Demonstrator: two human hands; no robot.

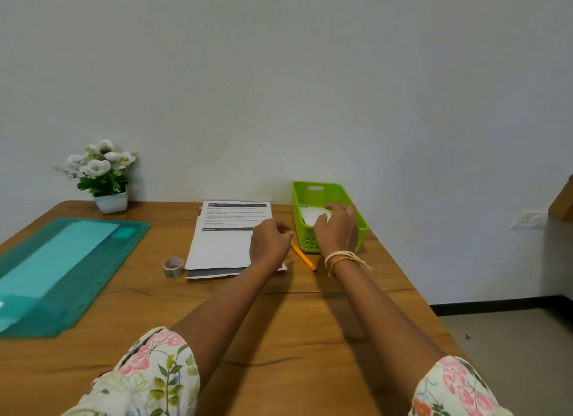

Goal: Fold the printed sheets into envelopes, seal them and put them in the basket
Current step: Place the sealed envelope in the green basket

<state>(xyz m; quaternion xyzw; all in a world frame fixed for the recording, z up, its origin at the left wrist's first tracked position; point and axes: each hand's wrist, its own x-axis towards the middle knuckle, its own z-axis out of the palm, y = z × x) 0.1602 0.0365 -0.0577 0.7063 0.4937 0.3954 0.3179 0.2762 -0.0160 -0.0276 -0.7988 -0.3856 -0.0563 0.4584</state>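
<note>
Right hand [336, 229] grip pinching a white folded envelope [313, 215] inside slotted green plastic basket [361, 223], left hand [269, 243] loosely curled, empty, over flat printed sheets [223, 238] on woodgrain counter [279, 322]

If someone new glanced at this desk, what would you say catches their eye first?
Probably the bright green basket at the far right of the wooden table, with the right hand over a white folded paper inside it. Next, the printed sheets at centre under the left hand, and the large teal folder on the left.
</note>
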